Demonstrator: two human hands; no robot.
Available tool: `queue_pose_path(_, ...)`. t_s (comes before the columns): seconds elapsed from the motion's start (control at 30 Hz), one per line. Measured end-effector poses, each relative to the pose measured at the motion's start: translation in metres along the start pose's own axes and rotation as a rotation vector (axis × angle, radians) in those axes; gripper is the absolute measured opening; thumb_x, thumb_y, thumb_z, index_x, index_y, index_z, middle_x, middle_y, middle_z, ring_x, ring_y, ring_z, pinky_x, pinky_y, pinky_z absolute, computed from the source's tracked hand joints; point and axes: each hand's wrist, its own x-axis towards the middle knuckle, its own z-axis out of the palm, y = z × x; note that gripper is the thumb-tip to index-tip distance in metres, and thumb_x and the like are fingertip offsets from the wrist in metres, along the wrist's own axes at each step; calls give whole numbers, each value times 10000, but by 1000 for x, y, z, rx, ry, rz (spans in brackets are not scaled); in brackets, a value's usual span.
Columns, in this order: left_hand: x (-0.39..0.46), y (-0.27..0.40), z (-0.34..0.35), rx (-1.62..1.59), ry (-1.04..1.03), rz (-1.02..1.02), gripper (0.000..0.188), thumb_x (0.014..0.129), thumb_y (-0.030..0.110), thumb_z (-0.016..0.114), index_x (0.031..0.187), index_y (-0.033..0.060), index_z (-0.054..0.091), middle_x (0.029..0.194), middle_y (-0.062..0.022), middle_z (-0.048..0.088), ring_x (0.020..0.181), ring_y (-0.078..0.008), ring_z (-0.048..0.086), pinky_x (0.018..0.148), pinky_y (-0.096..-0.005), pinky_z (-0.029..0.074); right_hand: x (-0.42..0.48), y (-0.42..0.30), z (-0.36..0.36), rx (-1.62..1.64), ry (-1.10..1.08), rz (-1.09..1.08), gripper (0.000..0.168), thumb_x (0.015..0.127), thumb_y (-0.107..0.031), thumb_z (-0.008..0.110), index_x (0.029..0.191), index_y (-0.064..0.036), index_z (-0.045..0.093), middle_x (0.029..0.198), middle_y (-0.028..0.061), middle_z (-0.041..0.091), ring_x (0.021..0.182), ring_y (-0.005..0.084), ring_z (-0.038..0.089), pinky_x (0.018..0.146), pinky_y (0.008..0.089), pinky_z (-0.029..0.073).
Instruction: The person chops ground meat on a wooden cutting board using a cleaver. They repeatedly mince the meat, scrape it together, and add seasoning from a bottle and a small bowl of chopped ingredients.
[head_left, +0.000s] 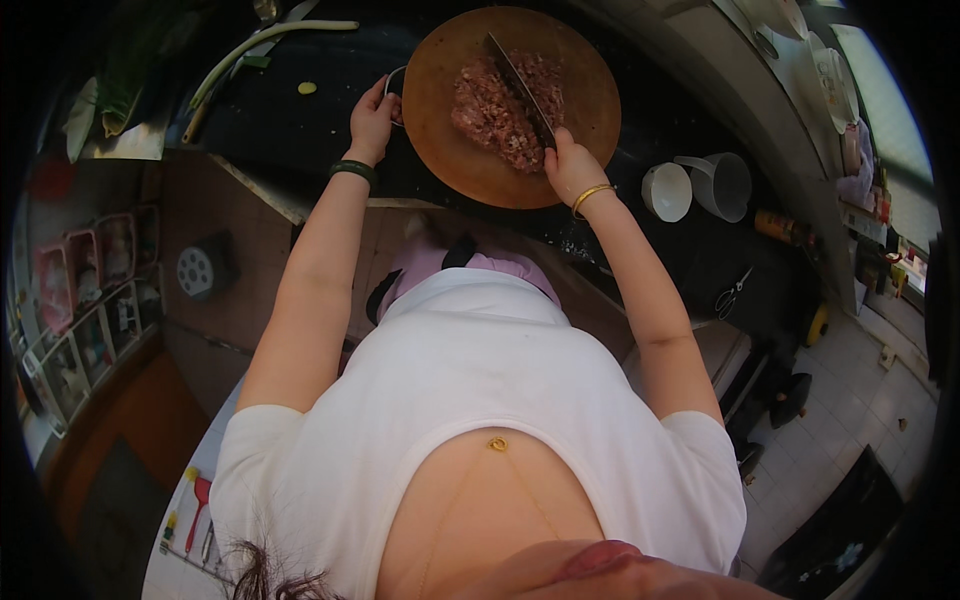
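Minced meat (487, 105) lies in a heap on a round wooden chopping board (435, 150) on the dark counter. My right hand (574, 165) grips the handle end of a cleaver or broad knife (521, 90), whose blade stands edge-down across the meat, tip pointing away. At the board's left side, my left hand (373, 120) is closed round a curved metal handle (390, 79) at the rim. A small yellow-green slice (307, 88) lies on the counter left of that hand.
A long spring onion stalk (277, 30) and leafy greens (135, 67) lie at the upper left. On the counter to the right are a white bowl (667, 193), a translucent measuring jug (720, 187), a jar lying on its side (780, 225) and scissors (733, 294). Wire shelving (90, 352) stands at left.
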Motion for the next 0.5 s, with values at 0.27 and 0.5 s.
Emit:
queue_pose_path(0.27,0,3,1,14,30,11,448,955,33,450,1397,17,384,801,0,562,663,-78,483,632,-234,442,17,16,-67,200,377,-180,194,925,-203,488,1058,-61,500,814,203,624,770,410,597,656,446,476)
queue_pose_path(0.5,-4,-2,-3,-10,42,6,425,956,66,483,1375,31,428,840,16,577,691,-59,494,654,-212,439,35,13,-68,26,195,-87,152,917,-203,473,983,-66,482,831,209,626,787,408,596,673,484,476)
